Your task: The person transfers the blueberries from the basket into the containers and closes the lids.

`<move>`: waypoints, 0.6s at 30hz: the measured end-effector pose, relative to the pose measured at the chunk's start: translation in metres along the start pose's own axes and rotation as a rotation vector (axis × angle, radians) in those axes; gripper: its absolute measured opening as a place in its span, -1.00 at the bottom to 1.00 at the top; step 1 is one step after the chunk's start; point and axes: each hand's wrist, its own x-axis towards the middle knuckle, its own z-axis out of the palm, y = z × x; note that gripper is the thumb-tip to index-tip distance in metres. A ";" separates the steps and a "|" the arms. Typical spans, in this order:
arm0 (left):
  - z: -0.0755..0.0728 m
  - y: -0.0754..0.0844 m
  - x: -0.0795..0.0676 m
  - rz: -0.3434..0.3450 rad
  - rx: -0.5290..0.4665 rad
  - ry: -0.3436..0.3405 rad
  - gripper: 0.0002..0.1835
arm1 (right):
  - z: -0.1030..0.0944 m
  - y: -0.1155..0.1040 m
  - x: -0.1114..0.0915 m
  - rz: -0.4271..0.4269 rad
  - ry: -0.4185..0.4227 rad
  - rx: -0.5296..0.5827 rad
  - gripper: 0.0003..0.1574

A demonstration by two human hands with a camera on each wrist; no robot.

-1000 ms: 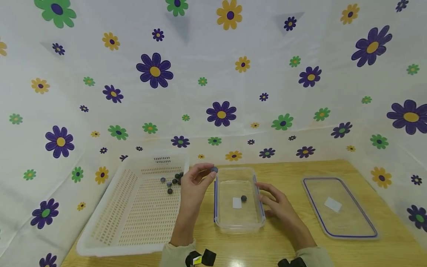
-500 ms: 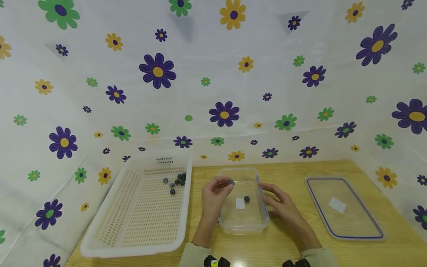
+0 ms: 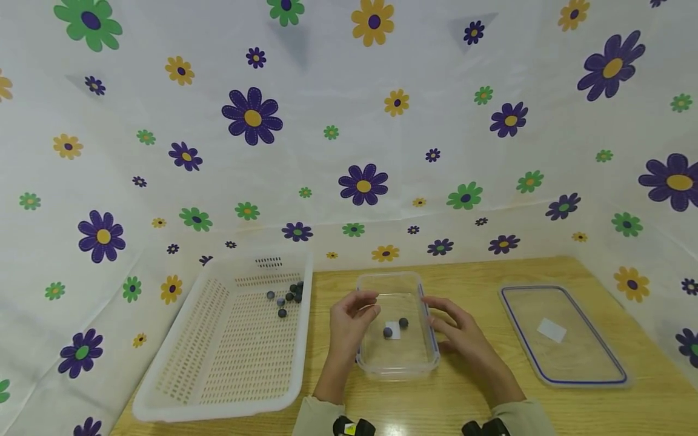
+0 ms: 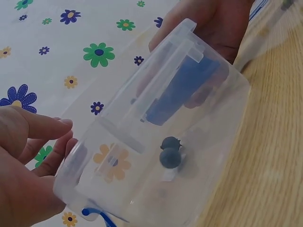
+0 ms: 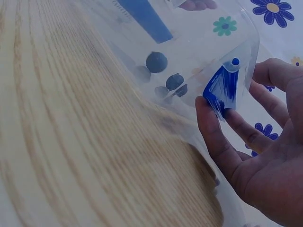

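Note:
A clear plastic food container (image 3: 400, 368) with blue side latches stands on the table between the hands. Two blueberries lie on its floor: one blueberry (image 3: 388, 332) on the white label and another blueberry (image 3: 403, 323) just right of it. My left hand (image 3: 349, 321) hovers at the container's left rim, thumb and forefinger apart, with no berry between them. On the opposite side, my right hand (image 3: 458, 330) holds the container's right wall. In the right wrist view, its digits lie against the blue latch (image 5: 222, 87) and the rim.
To the left stands a white perforated basket (image 3: 302, 363); several blueberries (image 3: 290, 297) are gathered toward its far right corner. A clear lid (image 3: 572, 363) with a blue seal lies flat at the right. Flower-patterned sheeting (image 3: 305, 181) walls in the wooden table (image 3: 463, 406).
My left hand moved right from beside the basket to over the container with a blueberry and let it go. The berry now lies inside beside the first. My right hand stayed at the container.

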 end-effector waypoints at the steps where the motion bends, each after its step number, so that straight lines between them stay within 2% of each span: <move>1: 0.000 0.000 0.000 -0.001 0.004 0.005 -0.77 | 0.000 0.000 0.000 -0.001 -0.003 0.002 -0.37; 4: 0.002 0.004 -0.002 -0.008 0.020 0.007 -0.79 | -0.001 -0.001 -0.001 -0.006 -0.010 0.015 -0.35; 8: 0.004 0.016 -0.003 -0.002 0.029 -0.024 -0.79 | -0.003 -0.001 -0.002 -0.016 -0.015 0.015 -0.34; 15: 0.006 0.058 -0.010 0.021 0.024 -0.104 -0.79 | -0.004 0.000 -0.003 -0.032 -0.019 0.000 -0.34; 18: -0.003 0.079 -0.010 0.049 0.057 -0.138 -0.80 | 0.000 -0.002 0.001 -0.028 -0.018 -0.011 -0.36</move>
